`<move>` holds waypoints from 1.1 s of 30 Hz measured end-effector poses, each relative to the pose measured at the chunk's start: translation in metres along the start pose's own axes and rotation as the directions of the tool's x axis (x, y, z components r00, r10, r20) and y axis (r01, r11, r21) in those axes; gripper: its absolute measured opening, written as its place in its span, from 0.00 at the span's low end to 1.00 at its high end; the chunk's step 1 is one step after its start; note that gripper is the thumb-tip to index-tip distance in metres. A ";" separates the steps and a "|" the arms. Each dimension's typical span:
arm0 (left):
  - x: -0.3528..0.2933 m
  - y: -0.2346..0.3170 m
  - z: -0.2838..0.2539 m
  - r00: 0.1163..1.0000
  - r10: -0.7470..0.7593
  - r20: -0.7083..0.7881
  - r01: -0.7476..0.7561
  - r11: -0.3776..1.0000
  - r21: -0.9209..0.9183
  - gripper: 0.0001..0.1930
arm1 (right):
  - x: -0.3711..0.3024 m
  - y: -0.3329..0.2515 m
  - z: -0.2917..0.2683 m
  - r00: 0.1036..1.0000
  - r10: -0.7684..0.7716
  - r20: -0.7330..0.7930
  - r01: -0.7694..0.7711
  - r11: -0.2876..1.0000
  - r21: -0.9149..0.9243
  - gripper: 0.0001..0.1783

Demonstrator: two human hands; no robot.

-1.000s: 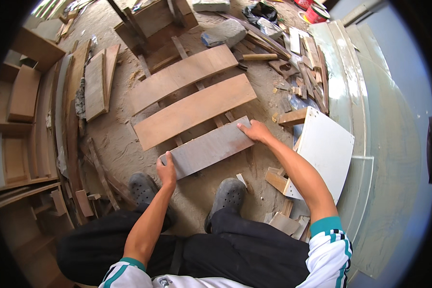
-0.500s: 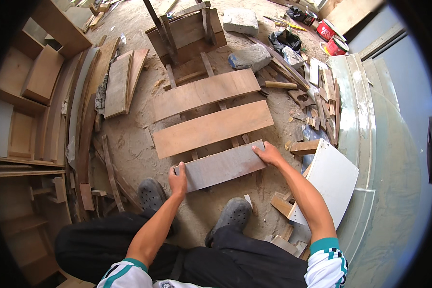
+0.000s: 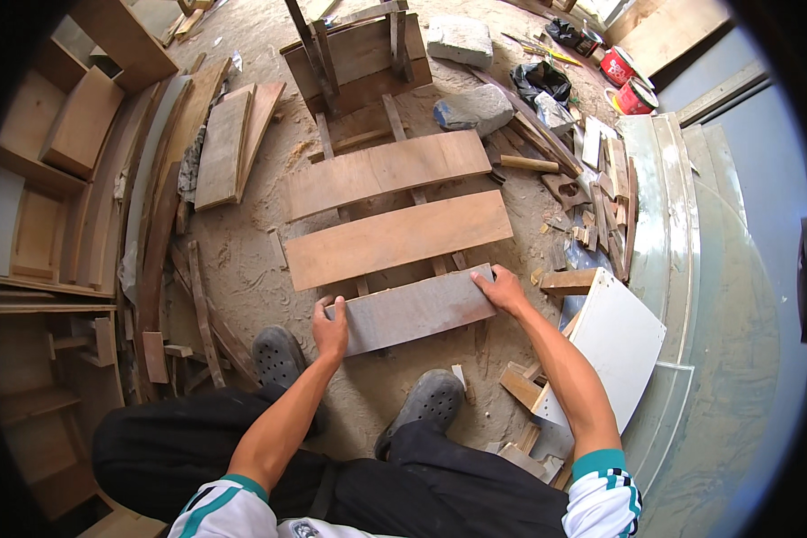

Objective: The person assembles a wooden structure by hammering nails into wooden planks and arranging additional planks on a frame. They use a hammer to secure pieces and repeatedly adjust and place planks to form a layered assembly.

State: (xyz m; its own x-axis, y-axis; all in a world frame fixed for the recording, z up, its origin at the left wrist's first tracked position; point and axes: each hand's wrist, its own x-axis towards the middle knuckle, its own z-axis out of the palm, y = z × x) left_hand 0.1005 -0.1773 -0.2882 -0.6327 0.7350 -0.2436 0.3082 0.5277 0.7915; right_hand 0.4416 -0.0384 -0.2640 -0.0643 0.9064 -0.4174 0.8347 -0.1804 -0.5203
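Note:
A grey-faced wooden board (image 3: 408, 311) lies closest to me, held at both ends. My left hand (image 3: 330, 330) grips its left end, thumb on the top face and fingers around the edge. At the opposite end my right hand (image 3: 504, 292) is closed the same way. Beyond it, a light brown board (image 3: 399, 238) and another brown board (image 3: 386, 176) lie roughly parallel, with gaps between. All three rest across two narrow wooden rails (image 3: 393, 117). The undersides of the boards and some of my fingertips are hidden.
An upturned wooden stool-like piece (image 3: 359, 67) stands at the far end. Concrete blocks (image 3: 472, 109), wood scraps (image 3: 611, 193) and red cans (image 3: 635, 96) lie right of it. A white panel (image 3: 620, 334) leans near my right arm. Planks (image 3: 229, 148) and cabinets (image 3: 45, 215) line the left.
The whole view has shifted slightly. Both hands keep their hold on the grey-faced board, which stays in nearly the same place; the other boards have not visibly moved.

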 end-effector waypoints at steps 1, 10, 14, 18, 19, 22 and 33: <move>0.000 0.000 0.000 1.000 0.003 -0.004 -0.003 1.000 0.000 0.24 | 0.000 -0.001 -0.001 1.000 0.007 0.019 -0.007 1.000 0.007 0.36; -0.002 0.002 0.002 1.000 0.007 -0.007 -0.007 1.000 -0.011 0.24 | 0.005 0.005 0.003 1.000 -0.019 -0.021 0.019 1.000 0.002 0.34; -0.003 0.008 0.002 1.000 -0.020 0.005 0.020 1.000 -0.010 0.24 | 0.005 0.002 0.000 1.000 -0.027 -0.006 0.027 1.000 0.000 0.33; 0.001 0.002 0.004 1.000 0.013 -0.016 -0.012 1.000 0.019 0.24 | 0.004 -0.002 -0.001 1.000 -0.019 0.011 0.018 1.000 0.025 0.33; 0.002 -0.001 0.005 0.999 0.030 -0.023 -0.029 0.999 0.033 0.24 | 0.005 -0.001 -0.001 1.000 -0.017 0.016 0.017 1.000 0.025 0.33; 0.003 -0.006 0.008 0.998 0.062 -0.032 -0.062 0.998 0.027 0.23 | 0.006 0.000 -0.001 1.000 -0.017 0.017 0.016 1.000 0.027 0.34; 0.004 -0.001 0.008 0.993 0.103 -0.049 -0.101 0.994 0.044 0.21 | 0.003 -0.006 -0.003 0.999 -0.041 0.016 0.041 0.999 0.034 0.39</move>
State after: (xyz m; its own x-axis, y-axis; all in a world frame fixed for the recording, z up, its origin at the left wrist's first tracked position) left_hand 0.1030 -0.1712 -0.2947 -0.6316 0.7638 -0.1329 0.4013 0.4687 0.7869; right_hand 0.4379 -0.0331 -0.2602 -0.1076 0.9067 -0.4078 0.8124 -0.1562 -0.5618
